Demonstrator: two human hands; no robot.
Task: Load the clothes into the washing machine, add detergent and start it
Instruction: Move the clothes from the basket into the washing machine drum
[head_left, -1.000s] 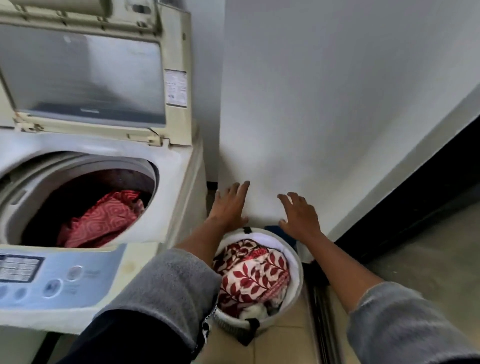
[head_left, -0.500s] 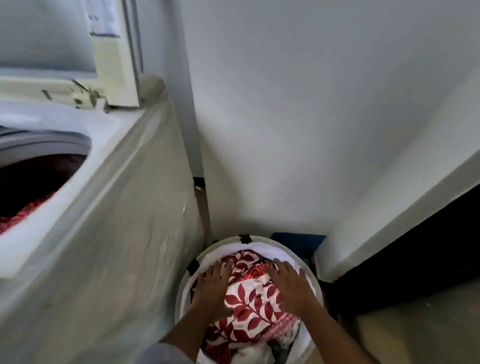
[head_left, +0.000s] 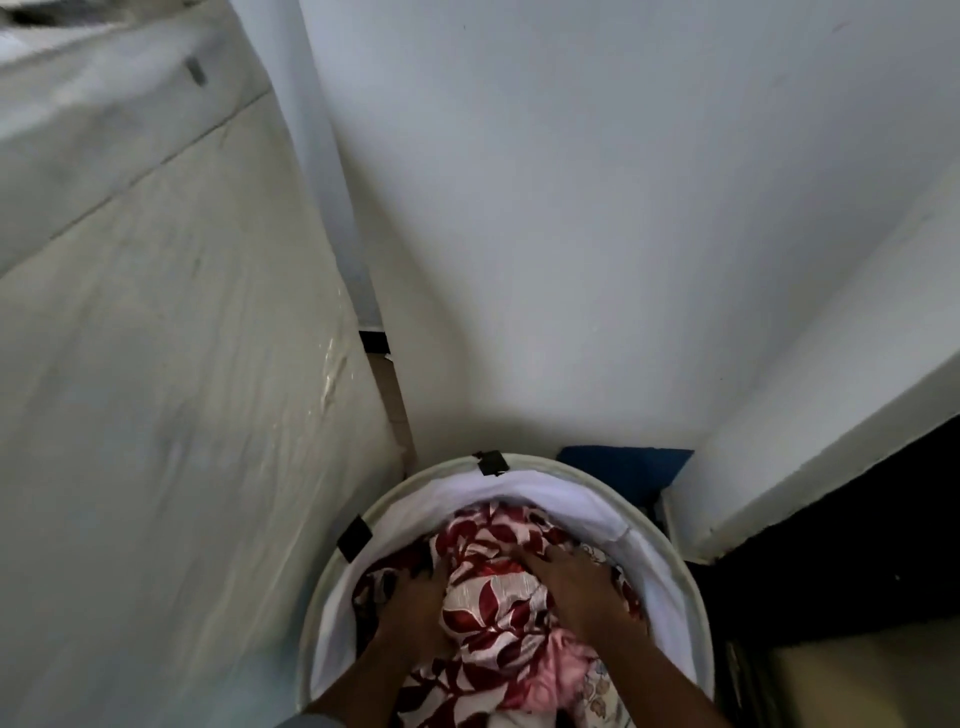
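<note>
A round white laundry basket (head_left: 519, 480) stands on the floor at the bottom centre, beside the washing machine (head_left: 171, 364), whose white side fills the left. A bundled cloth with red leaves on white (head_left: 493, 597) lies on top in the basket, with a pink garment (head_left: 545, 680) under it. My left hand (head_left: 415, 608) digs into the cloth's left side, fingers curled into the folds. My right hand (head_left: 582, 587) presses on its right side, fingers wrapping the bundle. The machine's drum is out of view.
A white wall (head_left: 597, 234) rises right behind the basket. A blue object (head_left: 623, 467) sits on the floor behind the basket's right rim. A white ledge with a black band beneath (head_left: 831, 519) runs along the right.
My head has tipped down and closer, so the drum has left the view. Both hands came down from above the basket onto the leaf-print cloth and now close around it.
</note>
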